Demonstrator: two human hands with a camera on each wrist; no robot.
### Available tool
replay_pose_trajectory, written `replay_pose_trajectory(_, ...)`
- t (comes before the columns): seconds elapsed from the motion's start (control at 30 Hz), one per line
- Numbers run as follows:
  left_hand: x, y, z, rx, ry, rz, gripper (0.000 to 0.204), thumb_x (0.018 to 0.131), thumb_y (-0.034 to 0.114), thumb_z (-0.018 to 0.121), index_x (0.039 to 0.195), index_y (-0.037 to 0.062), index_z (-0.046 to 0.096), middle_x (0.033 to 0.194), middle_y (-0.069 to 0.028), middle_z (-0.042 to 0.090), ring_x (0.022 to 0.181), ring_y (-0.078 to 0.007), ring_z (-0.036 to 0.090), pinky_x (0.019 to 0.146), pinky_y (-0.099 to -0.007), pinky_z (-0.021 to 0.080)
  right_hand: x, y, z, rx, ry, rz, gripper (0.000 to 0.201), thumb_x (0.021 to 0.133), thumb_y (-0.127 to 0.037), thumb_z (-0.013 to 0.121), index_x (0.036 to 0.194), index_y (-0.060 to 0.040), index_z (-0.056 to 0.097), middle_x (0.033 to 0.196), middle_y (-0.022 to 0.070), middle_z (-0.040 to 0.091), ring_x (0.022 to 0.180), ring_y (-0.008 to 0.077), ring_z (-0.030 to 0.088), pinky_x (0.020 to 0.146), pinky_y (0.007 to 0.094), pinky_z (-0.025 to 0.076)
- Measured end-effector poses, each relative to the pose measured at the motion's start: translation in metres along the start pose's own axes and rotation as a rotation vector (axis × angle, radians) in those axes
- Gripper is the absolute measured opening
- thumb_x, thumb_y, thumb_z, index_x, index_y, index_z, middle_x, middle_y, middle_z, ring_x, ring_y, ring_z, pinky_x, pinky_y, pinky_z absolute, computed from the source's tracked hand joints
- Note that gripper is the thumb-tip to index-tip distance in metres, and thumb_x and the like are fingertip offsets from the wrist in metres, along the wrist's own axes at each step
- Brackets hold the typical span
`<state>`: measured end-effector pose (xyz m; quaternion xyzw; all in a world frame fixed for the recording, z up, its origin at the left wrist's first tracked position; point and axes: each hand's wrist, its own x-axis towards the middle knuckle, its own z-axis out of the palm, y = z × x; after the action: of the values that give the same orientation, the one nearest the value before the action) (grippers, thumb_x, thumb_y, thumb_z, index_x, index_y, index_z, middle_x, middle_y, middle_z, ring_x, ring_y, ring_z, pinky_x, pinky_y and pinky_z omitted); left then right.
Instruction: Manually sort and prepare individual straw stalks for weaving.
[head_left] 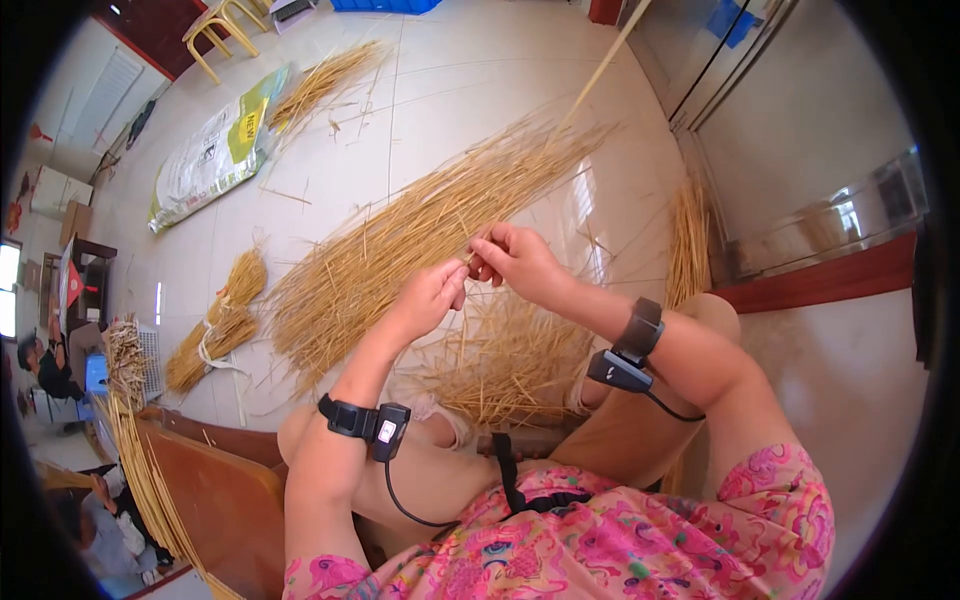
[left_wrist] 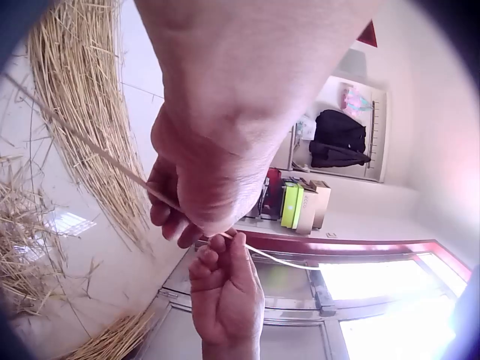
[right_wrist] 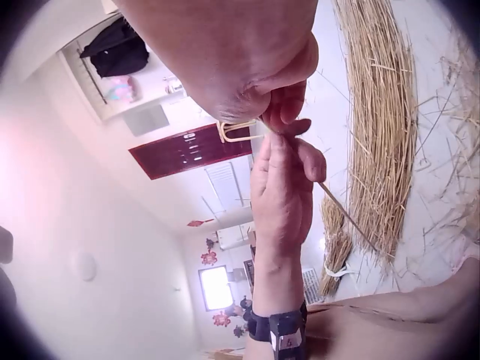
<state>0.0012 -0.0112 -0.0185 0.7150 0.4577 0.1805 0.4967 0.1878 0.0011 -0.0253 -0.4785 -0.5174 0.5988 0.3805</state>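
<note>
My left hand (head_left: 430, 297) and right hand (head_left: 520, 262) meet in front of me, fingertips close together. Between them they pinch a thin straw stalk (left_wrist: 90, 146). In the left wrist view it runs out past the left hand to the upper left, and a pale length shows beyond the right hand (left_wrist: 229, 300). The right wrist view shows the stalk slanting down from the left hand (right_wrist: 281, 187). Below the hands a wide spread of long straw (head_left: 400, 240) lies on the floor. The fingers partly hide the pinched part.
A tied straw bundle (head_left: 225, 320) lies on the tiles at left, beyond it a printed sack (head_left: 210, 150) with straw at its end. More straw (head_left: 690, 240) rests by the metal door (head_left: 800, 130). Loose straw (head_left: 500, 360) lies near my feet. A wooden bench (head_left: 215, 490) stands at lower left.
</note>
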Motion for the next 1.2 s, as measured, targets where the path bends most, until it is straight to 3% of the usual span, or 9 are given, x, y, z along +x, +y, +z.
replay_pose_trajectory(0.17, -0.003, -0.024, 0.003, 0.1, -0.016, 0.048, 0.022, 0.092, 0.017, 0.044, 0.084, 0.0, 0.055, 0.072, -0.0122, 0.059, 0.067, -0.025, 0.058, 0.065, -0.0351, 0.046, 0.023, -0.019, -0.035, -0.063, 0.241, -0.078, 0.024, 0.093, -0.02, 0.051, 0.083, 0.001, 0.056, 0.066, 0.0046, 0.06, 0.051, 0.0076, 0.053, 0.046, 0.0228, 0.043)
replay_pose_trajectory(0.27, -0.009, -0.062, 0.001, 0.636, -0.014, 0.164, 0.02, 0.087, 0.016, 0.049, 0.085, -0.0015, 0.058, 0.078, -0.0191, 0.061, 0.074, -0.0372, 0.059, 0.069, -0.0439, 0.046, 0.031, -0.037, -0.07, -0.024, 0.372, -0.128, 0.024, 0.093, -0.02, 0.05, 0.082, 0.0005, 0.056, 0.066, 0.0042, 0.061, 0.051, 0.0078, 0.053, 0.047, 0.0233, 0.043)
replay_pose_trajectory(0.4, -0.018, -0.077, -0.007, 0.672, -0.214, -0.157, 0.022, 0.084, 0.017, 0.052, 0.079, -0.0016, 0.061, 0.083, -0.0246, 0.06, 0.079, -0.0412, 0.058, 0.071, -0.0474, 0.045, 0.021, -0.07, -0.112, -0.338, 0.517, -0.202, 0.024, 0.092, -0.019, 0.05, 0.079, 0.0003, 0.056, 0.065, 0.0044, 0.061, 0.052, 0.0077, 0.054, 0.047, 0.0238, 0.043)
replay_pose_trajectory(0.53, -0.012, -0.049, -0.009, 0.602, -0.192, -0.201, 0.02, 0.084, 0.017, 0.054, 0.091, -0.0004, 0.061, 0.094, -0.0222, 0.061, 0.09, -0.0388, 0.058, 0.078, -0.0463, 0.046, -0.009, -0.09, -0.199, -0.792, 0.669, -0.238, 0.023, 0.09, -0.021, 0.053, 0.083, 0.0001, 0.057, 0.064, 0.0086, 0.06, 0.056, 0.0155, 0.057, 0.052, 0.0306, 0.045)
replay_pose_trajectory(0.67, -0.013, -0.035, -0.005, 0.53, -0.099, -0.095, 0.026, 0.084, 0.016, 0.056, 0.104, 0.0, 0.057, 0.103, -0.0214, 0.06, 0.097, -0.0377, 0.056, 0.082, -0.0442, 0.045, -0.066, -0.088, -0.285, -1.297, 0.739, -0.043, 0.023, 0.088, -0.022, 0.052, 0.087, 0.0001, 0.057, 0.081, 0.0227, 0.062, 0.074, 0.0378, 0.06, 0.066, 0.0429, 0.047)
replay_pose_trajectory(0.73, -0.012, -0.028, -0.003, 0.603, -0.151, -0.113, 0.028, 0.083, 0.015, 0.057, 0.108, 0.001, 0.055, 0.105, -0.0211, 0.059, 0.098, -0.0374, 0.056, 0.083, -0.0436, 0.045, -0.118, -0.03, -0.329, -1.426, 0.569, 0.215, 0.022, 0.087, -0.02, 0.05, 0.087, 0.0006, 0.057, 0.086, 0.0247, 0.061, 0.083, 0.0434, 0.056, 0.071, 0.0479, 0.045)
replay_pose_trajectory(1.0, -0.013, -0.029, 0.0, 0.633, -0.208, -0.138, 0.03, 0.083, 0.017, 0.058, 0.109, 0.002, 0.056, 0.106, -0.0206, 0.06, 0.099, -0.0367, 0.056, 0.083, -0.0434, 0.045, -0.29, 0.233, -0.353, -1.268, 0.346, 0.457, 0.028, 0.087, -0.023, 0.047, 0.092, 0.0023, 0.059, 0.093, 0.0266, 0.061, 0.088, 0.0433, 0.058, 0.076, 0.0491, 0.046)
replay_pose_trajectory(1.1, -0.013, -0.035, 0.0, 0.635, -0.213, -0.129, 0.03, 0.083, 0.017, 0.059, 0.109, 0.002, 0.057, 0.105, -0.0205, 0.06, 0.099, -0.0365, 0.056, 0.083, -0.0433, 0.045, -0.337, 0.247, -0.308, -1.224, 0.189, 0.589, 0.034, 0.088, -0.023, 0.046, 0.103, 0.0055, 0.058, 0.097, 0.029, 0.06, 0.091, 0.0428, 0.058, 0.078, 0.0479, 0.046)
replay_pose_trajectory(1.2, -0.012, -0.042, 0.0, 0.632, -0.21, -0.12, 0.03, 0.083, 0.017, 0.059, 0.108, 0.0019, 0.057, 0.105, -0.0206, 0.06, 0.099, -0.0366, 0.056, 0.083, -0.0432, 0.045, -0.39, 0.289, -0.268, -1.18, 0.377, 0.454, 0.03, 0.086, -0.019, 0.048, 0.096, 0.0055, 0.062, 0.095, 0.0286, 0.061, 0.09, 0.0413, 0.059, 0.078, 0.0453, 0.047)
